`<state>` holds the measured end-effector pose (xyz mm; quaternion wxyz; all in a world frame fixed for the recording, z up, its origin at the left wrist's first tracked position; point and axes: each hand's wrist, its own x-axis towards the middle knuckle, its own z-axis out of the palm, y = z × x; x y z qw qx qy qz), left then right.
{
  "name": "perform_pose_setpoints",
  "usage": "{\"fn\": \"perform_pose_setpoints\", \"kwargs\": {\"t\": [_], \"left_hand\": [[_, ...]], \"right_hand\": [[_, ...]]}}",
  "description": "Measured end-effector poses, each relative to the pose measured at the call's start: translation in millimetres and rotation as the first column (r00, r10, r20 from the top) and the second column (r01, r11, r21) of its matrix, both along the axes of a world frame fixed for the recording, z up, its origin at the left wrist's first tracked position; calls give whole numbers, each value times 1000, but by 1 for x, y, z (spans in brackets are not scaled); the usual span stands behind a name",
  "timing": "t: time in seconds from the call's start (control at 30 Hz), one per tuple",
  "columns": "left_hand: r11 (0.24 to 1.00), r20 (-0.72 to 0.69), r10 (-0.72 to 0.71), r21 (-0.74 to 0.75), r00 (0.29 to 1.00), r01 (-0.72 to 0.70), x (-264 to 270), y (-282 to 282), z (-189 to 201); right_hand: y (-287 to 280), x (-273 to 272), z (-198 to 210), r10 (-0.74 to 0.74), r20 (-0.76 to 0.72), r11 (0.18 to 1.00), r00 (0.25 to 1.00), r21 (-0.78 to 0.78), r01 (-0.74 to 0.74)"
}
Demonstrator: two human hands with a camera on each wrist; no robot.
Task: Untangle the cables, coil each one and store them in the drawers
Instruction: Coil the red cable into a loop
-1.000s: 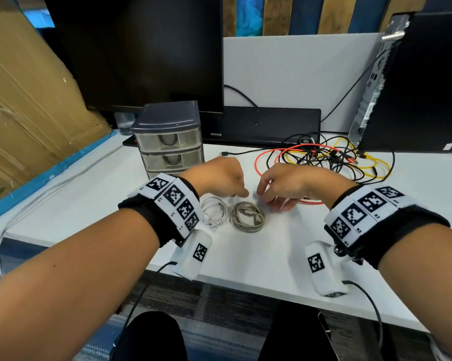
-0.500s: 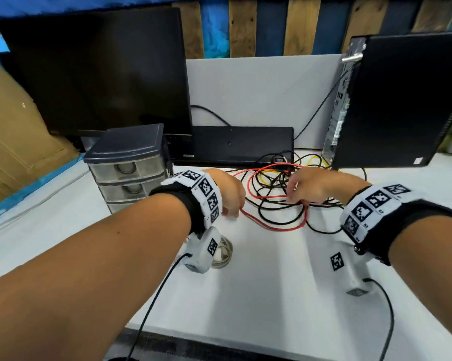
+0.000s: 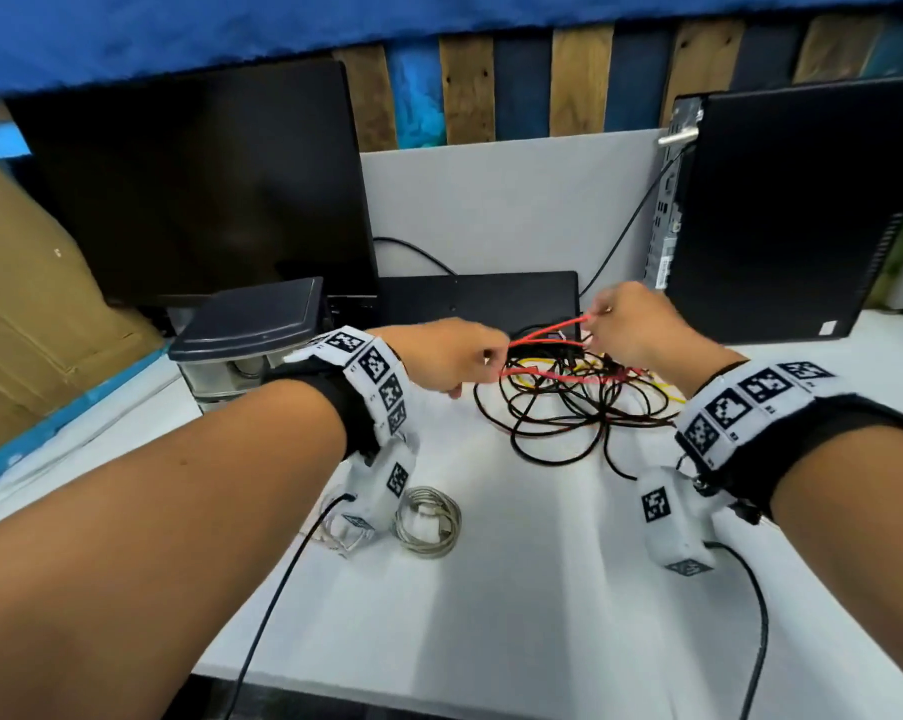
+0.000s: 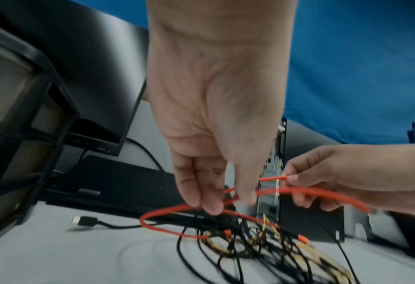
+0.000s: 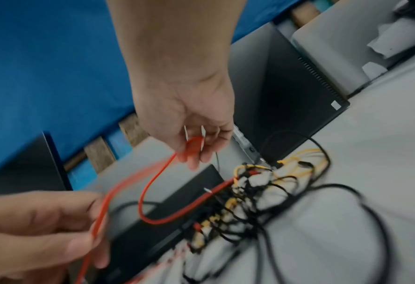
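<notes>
A tangle of black, yellow and red cables (image 3: 568, 402) lies on the white desk (image 3: 517, 589) in front of the computer tower. Both hands lift the red cable (image 3: 548, 332) above the pile. My left hand (image 3: 465, 363) pinches it at the left, seen up close in the left wrist view as red cable (image 4: 226, 203) under the fingertips (image 4: 211, 205). My right hand (image 3: 626, 324) pinches a folded end of it higher up; the right wrist view shows the red cable (image 5: 150, 184) looping from the fingertips (image 5: 194, 151). Two coiled grey cables (image 3: 428, 519) lie near the desk's front. The small drawer unit (image 3: 246, 345) stands at the left, drawers closed.
A black monitor (image 3: 194, 184) stands behind the drawer unit, with a flat black box (image 3: 475, 304) beside it. A black computer tower (image 3: 802, 210) rises at the right. A black cable plug (image 4: 85, 221) lies loose on the desk. Cardboard (image 3: 33, 314) leans at the far left.
Both hands left the coiled grey cables, reached back to the tangle and took hold of the red cable; it is now raised above the pile. My head view has tilted up.
</notes>
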<state>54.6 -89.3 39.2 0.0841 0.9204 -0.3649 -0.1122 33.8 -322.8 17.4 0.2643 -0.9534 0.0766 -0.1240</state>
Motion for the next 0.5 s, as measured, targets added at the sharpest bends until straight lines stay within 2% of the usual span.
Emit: {"fn": "perform_pose_setpoints", "kwargs": {"t": [0.03,0.1,0.17,0.27,0.33,0.4,0.47,0.5], "left_hand": [[992,29,31,-123,999,-27,-2,2,7],[946,112,92,-320,989,-52,-5,6,22],[891,181,138,-453,974,-42,-9,8,35],[784,240,199,-621,950,-7,-22,15,59],[716,306,247,-697,919,40,-33,19,74],[615,254,269,-787,929,36,-43,23,86],[519,109,248,-854,963,-37,-52,25,95],[506,50,228,-859,972,-75,-54,27,97]], "right_hand": [[2,-3,12,-1,84,990,996,139,-11],[15,-13,38,70,180,913,981,386,-136],[32,-31,65,204,194,857,960,438,-271],[59,-59,104,437,126,858,891,240,-455],[75,-69,120,478,131,874,869,29,-485],[91,-72,131,439,226,897,869,-160,-412],[105,-79,142,357,366,931,859,-216,-295],[110,-83,148,306,440,948,844,-218,-230]]}}
